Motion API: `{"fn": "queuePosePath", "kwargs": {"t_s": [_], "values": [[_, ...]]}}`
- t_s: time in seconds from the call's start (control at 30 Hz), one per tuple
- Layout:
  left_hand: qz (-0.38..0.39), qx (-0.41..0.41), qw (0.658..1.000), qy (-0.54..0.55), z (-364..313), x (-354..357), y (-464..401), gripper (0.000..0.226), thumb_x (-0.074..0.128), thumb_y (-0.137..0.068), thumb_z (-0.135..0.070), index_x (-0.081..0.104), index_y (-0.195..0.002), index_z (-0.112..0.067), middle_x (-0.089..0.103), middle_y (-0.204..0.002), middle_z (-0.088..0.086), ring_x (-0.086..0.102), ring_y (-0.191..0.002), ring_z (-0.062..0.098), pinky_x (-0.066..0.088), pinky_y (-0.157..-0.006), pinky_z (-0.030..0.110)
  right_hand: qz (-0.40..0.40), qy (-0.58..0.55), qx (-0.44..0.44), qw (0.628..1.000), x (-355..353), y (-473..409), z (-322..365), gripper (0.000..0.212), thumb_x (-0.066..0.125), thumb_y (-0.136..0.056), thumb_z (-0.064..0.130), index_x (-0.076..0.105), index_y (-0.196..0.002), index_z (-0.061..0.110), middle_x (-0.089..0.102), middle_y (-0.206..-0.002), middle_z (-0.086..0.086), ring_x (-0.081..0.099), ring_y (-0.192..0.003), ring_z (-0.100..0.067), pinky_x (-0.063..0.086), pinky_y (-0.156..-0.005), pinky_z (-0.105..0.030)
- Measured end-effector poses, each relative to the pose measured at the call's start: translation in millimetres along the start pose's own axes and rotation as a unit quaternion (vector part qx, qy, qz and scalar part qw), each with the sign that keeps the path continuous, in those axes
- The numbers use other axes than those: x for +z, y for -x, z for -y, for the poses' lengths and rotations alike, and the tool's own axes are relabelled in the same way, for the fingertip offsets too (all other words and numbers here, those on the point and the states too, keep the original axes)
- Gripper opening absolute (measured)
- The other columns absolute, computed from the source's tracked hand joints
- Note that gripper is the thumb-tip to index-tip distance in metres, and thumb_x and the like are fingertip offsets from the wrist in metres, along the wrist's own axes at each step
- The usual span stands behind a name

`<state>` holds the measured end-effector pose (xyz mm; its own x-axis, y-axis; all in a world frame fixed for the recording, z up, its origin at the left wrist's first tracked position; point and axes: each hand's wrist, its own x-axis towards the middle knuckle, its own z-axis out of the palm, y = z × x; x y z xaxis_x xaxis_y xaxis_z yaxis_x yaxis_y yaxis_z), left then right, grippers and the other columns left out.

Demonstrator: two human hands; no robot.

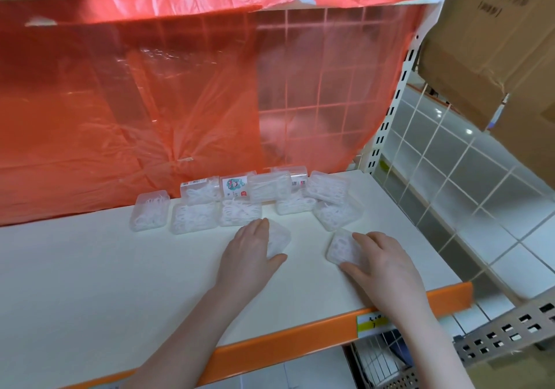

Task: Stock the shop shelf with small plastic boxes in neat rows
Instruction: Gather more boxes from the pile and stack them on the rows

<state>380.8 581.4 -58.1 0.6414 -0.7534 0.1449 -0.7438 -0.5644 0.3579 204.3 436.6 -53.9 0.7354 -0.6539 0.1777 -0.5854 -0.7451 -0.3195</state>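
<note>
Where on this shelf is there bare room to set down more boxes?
The left half of the white shelf is bare, bordered by the orange plastic sheet, the orange front edge and the left hand. It is crowded at the back centre-right, where the clear boxes cluster; each hand rests on one box.

Both my bare forearms reach up from the bottom of the frame toward its centre. My left hand (250,249) lies palm down just left of centre, fingers straight and together, thumb spread to the right. My right hand (380,261) sits just right of centre, palm down, fingers extended toward the upper left, thumb stretched out low and left.
</note>
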Motion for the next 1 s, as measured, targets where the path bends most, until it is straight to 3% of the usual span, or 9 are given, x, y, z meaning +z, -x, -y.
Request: {"fn": "queuePosePath", "kwargs": {"t_s": [0.2, 0.3, 0.43, 0.57, 0.8, 1.0], "values": [[0.023, -0.035, 0.999, 0.018, 0, -7, 6, 0.066, 0.063, -0.084, -0.025, 0.035, -0.143, -0.016, 0.041, -0.141, 0.0, 0.037, -0.127, 0.019, 0.024, -0.099, 0.021, 0.018, 0.006, -0.009, 1.0, -1, -1, -2, 0.064, 0.064, -0.082, 0.042, 0.043, -0.135, 0.014, 0.052, -0.12, -0.002, 0.045, -0.112, -0.022, 0.038, -0.089, -0.031], [0.06, -0.078, 0.995, 0.018, 0, -14, 8, 0.069, 0.063, -0.081, -0.02, 0.033, -0.143, -0.015, 0.04, -0.141, 0.001, 0.036, -0.129, 0.02, 0.028, -0.1, 0.026, 0.043, 0.033, -0.03, 0.998, -2, -11, -1, 0.054, 0.059, -0.084, 0.04, 0.046, -0.128, 0.012, 0.052, -0.117, -0.006, 0.047, -0.109, -0.025, 0.037, -0.088, -0.033], [0.087, -0.107, 0.99, 0.003, -2, -22, 8, 0.049, 0.064, -0.077, -0.018, 0.047, -0.123, -0.014, 0.047, -0.122, 0.005, 0.044, -0.118, 0.025, 0.035, -0.086, 0.029, 0.055, 0.038, -0.024, 0.997, -2, -15, 5, 0.044, 0.059, -0.082, 0.036, 0.051, -0.117, 0.01, 0.054, -0.111, -0.009, 0.049, -0.103, -0.028, 0.038, -0.083, -0.036], [0.1, -0.086, 0.991, 0.009, 7, -34, 20, 0.07, 0.068, -0.077, -0.02, 0.037, -0.139, -0.019, 0.045, -0.134, 0.001, 0.044, -0.123, 0.018, 0.036, -0.092, 0.025, 0.047, 0.033, -0.018, 0.998, -6, -7, 16, 0.047, 0.065, -0.075, 0.03, 0.055, -0.116, 0.009, 0.055, -0.11, -0.009, 0.05, -0.102, -0.029, 0.04, -0.083, -0.037], [0.035, -0.036, 0.997, 0.06, 41, -74, 70, 0.07, 0.071, -0.071, -0.021, 0.042, -0.135, -0.023, 0.048, -0.131, -0.007, 0.045, -0.119, 0.01, 0.033, -0.088, 0.017, 0.01, 0.025, -0.058, 0.998, -19, 14, 65, 0.055, 0.07, -0.072, 0.028, 0.055, -0.12, 0.009, 0.057, -0.11, -0.011, 0.051, -0.104, -0.032, 0.041, -0.085, -0.04], [-0.033, -0.062, 0.996, 0.046, 112, -127, 147, 0.069, 0.071, -0.069, -0.02, 0.044, -0.133, -0.024, 0.048, -0.128, -0.007, 0.047, -0.118, 0.011, 0.037, -0.092, 0.021, 0.02, 0.006, -0.132, 0.991, -6, 47, 161, 0.058, 0.069, -0.074, 0.034, 0.053, -0.125, 0.012, 0.056, -0.114, -0.007, 0.049, -0.109, -0.028, 0.038, -0.09, -0.036]]}}
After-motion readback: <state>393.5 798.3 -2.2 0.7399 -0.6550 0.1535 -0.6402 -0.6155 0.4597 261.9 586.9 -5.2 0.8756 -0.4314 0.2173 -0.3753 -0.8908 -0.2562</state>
